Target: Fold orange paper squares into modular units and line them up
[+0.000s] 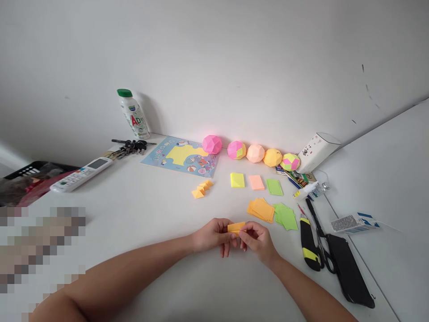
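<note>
Between my two hands is a small orange paper [236,227], apparently folded into a narrow strip. My left hand [216,233] pinches its left end with the thumb in front. At its right end my right hand [257,239] grips it between thumb and fingers. Just beyond lie a fanned pile of orange paper slips [261,210] and a pile of green slips [285,216]. Several folded orange paper pieces [202,189] stand in a short row to the left. Farther back are a yellow pad [237,180], a pink pad [256,182] and a green pad [275,187].
Several faceted paper balls [255,153] line the wall beside a blue printed sheet [182,156]. At left are a bottle [133,114], keys [130,147] and a remote control [82,174]. A box cutter [309,243], scissors [323,250] and a black case [350,270] lie right.
</note>
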`<state>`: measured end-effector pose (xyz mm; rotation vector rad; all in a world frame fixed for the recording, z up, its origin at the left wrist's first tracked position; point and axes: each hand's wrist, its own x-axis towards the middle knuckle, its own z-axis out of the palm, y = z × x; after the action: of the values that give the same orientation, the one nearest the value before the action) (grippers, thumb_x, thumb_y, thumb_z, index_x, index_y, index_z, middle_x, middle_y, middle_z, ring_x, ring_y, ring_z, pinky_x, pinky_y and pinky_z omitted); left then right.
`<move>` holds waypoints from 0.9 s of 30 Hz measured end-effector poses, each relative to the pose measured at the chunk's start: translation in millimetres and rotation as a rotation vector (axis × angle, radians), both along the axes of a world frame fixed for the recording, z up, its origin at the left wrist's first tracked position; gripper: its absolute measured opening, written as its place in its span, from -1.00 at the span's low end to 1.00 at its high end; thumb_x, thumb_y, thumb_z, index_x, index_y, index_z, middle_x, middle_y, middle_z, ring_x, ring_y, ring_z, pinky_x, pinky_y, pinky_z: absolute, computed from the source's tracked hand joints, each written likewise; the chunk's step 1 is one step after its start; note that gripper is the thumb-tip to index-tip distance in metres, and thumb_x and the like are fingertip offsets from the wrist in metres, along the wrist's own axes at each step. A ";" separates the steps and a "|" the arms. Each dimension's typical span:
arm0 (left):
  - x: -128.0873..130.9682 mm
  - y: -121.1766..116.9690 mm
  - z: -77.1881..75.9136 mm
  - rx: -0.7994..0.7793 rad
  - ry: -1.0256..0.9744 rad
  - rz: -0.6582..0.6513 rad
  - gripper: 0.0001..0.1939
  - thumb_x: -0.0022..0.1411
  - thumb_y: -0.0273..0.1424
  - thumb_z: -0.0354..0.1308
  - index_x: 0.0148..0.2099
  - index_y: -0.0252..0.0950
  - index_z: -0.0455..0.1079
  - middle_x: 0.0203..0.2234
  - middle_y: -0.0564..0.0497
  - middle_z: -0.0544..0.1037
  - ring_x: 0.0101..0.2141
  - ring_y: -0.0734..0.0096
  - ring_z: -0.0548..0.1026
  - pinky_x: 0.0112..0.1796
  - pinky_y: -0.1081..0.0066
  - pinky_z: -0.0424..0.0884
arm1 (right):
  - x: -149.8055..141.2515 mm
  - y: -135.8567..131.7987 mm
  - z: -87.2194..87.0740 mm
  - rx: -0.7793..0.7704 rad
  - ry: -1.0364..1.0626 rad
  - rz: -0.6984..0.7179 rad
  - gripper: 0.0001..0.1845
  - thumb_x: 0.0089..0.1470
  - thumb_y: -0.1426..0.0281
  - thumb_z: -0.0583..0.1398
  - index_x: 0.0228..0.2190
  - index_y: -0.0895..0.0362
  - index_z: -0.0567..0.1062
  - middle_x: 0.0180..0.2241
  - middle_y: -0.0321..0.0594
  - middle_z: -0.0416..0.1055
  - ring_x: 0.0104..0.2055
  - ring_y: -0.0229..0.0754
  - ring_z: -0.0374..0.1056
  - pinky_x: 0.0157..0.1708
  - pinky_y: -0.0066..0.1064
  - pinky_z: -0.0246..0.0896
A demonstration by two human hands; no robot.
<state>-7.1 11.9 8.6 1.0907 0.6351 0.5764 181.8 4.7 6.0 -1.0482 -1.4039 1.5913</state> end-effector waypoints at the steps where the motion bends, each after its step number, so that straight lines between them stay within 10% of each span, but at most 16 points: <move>1: -0.1 0.1 0.9 0.002 0.011 -0.005 -0.67 0.10 -0.16 0.14 -0.29 -0.37 0.33 -0.44 -0.01 0.49 -0.62 0.52 0.44 -0.60 0.47 0.37 | -0.3 -0.3 0.2 -0.005 -0.004 -0.003 -0.83 -0.02 0.33 0.23 -0.49 0.15 0.37 -0.64 -0.35 0.38 -0.64 -0.34 0.26 -0.63 -0.48 0.19; 27: -1.8 1.6 6.8 -0.076 -0.024 -0.013 -0.70 0.16 -0.22 0.07 -0.27 -0.39 0.36 -0.40 -0.08 0.51 -0.60 0.46 0.46 -0.62 0.46 0.33 | -4.4 -2.7 4.9 0.017 -0.085 -0.052 -0.85 0.02 0.32 0.20 -0.46 0.15 0.37 -0.64 -0.34 0.40 -0.64 -0.35 0.23 -0.62 -0.50 0.20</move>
<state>-8.9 13.5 15.4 1.0145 0.6240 0.5492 177.4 2.0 10.9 -1.1443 -1.4324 1.5105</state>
